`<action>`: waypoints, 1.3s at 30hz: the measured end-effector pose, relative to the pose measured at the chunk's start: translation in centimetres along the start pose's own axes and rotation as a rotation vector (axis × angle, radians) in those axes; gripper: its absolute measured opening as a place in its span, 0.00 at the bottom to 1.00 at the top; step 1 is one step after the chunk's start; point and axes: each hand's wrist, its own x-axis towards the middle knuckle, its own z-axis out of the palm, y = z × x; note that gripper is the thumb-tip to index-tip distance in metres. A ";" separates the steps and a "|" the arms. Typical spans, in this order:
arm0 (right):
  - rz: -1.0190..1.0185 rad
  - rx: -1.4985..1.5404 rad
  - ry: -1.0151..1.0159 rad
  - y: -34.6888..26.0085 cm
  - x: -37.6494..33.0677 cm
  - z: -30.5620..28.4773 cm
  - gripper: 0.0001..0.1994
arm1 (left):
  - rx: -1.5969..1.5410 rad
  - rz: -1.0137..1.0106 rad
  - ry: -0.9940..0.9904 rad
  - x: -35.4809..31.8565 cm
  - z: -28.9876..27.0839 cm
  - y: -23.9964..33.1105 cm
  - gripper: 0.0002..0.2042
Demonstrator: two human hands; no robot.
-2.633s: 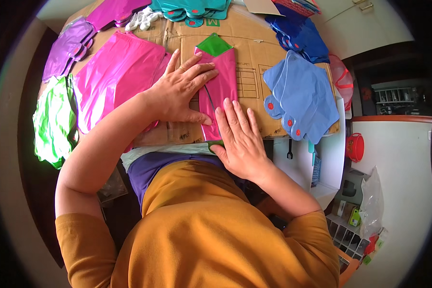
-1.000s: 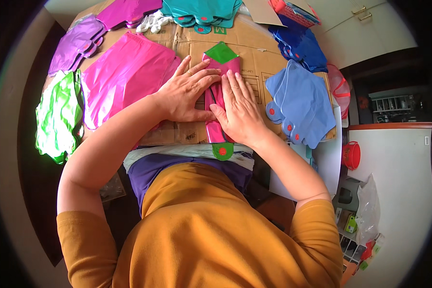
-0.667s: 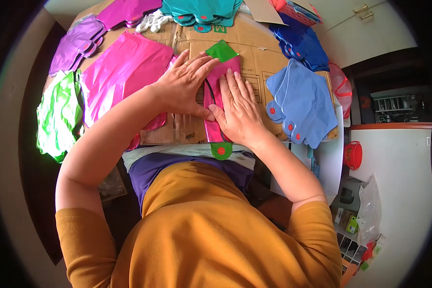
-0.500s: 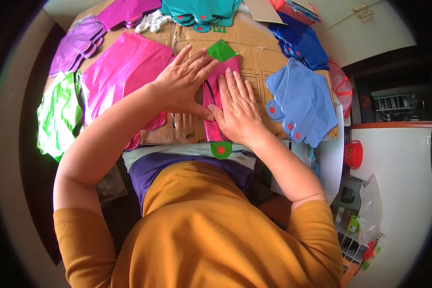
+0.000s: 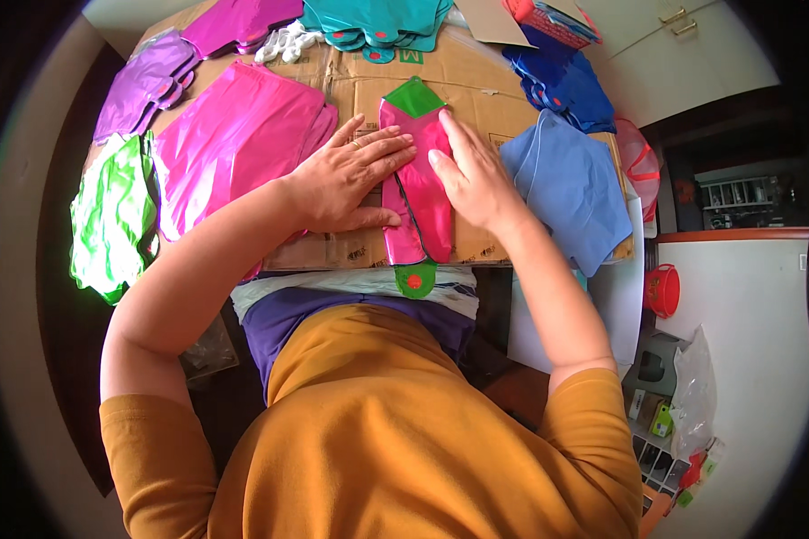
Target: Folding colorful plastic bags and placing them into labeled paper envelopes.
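In front of me lies a long, narrow folded piece of shiny pink material [image 5: 436, 198]. At its far end is a green diamond-shaped patch [image 5: 413, 97], and a rounded green tab [image 5: 414, 279] with a red dot shows at its near end. A dark line runs down its length. My left hand [image 5: 355, 175] rests flat, its fingertips on the left part of the pink piece. My right hand [image 5: 481, 175] lies along the right edge with its fingers stretched out and thumb apart; whether its little-finger side touches the cardboard I cannot tell.
Under everything is a cardboard surface [image 5: 360, 99]. Around its edge lie piles in pink [image 5: 243, 135], green [image 5: 112, 216], purple [image 5: 144, 85], teal [image 5: 377, 22], dark blue [image 5: 566, 85] and light blue [image 5: 571, 189]. White gloves [image 5: 288, 42] sit at the back.
My right hand has slid right, from the middle of the pink piece to its right edge. More of the pink surface shows, and it looks wider. My left hand has barely shifted.
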 end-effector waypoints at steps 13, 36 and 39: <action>-0.198 -0.438 -0.317 -5.4 -11.0 -0.5 0.50 | 0.000 -0.097 -0.071 -0.1 -0.7 0.7 0.55; 0.718 0.754 -0.315 -1.5 2.1 -2.1 0.10 | -0.038 -0.065 0.038 -0.4 -1.4 1.2 0.56; 0.525 0.928 -0.121 -1.6 0.4 -1.8 0.06 | -0.540 -0.148 0.414 -0.9 -1.9 1.1 0.55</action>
